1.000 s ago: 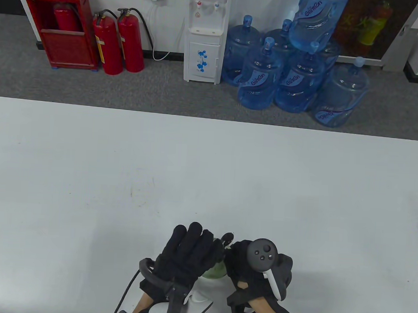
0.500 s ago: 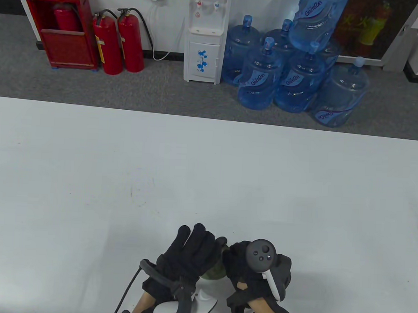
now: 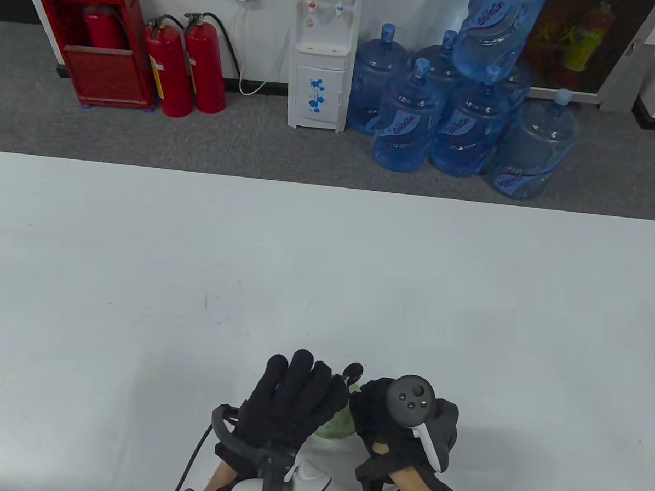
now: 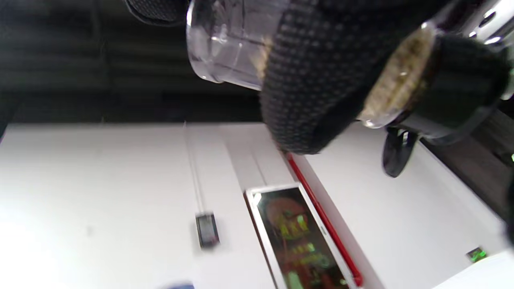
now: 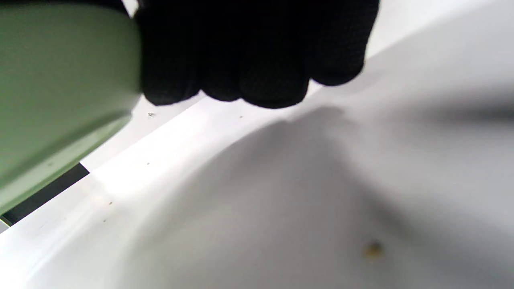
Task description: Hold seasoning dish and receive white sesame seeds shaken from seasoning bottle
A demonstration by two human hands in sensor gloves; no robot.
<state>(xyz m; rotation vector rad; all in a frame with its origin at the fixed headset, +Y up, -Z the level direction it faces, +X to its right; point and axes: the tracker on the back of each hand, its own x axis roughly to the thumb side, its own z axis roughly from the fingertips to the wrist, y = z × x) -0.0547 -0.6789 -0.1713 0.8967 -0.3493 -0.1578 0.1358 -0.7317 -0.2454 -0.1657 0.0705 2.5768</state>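
Note:
My left hand grips a clear seasoning bottle, tipped over the dish; only its black flip cap shows in the table view. In the left wrist view my fingers wrap the clear bottle, and pale sesame seeds fill its shaker end by the black collar and hanging flip lid. My right hand holds a pale green seasoning dish just under the bottle, above the table. In the right wrist view my fingers curl against the dish's underside.
The white table stretches far ahead of both hands. A few specks lie on the table below the dish. Beyond the far edge stand fire extinguishers, a water dispenser and water jugs.
My left hand with the bottle moved forward and right over the dish, hiding the cap, then came back left so the cap shows again. My right hand and the dish stayed put.

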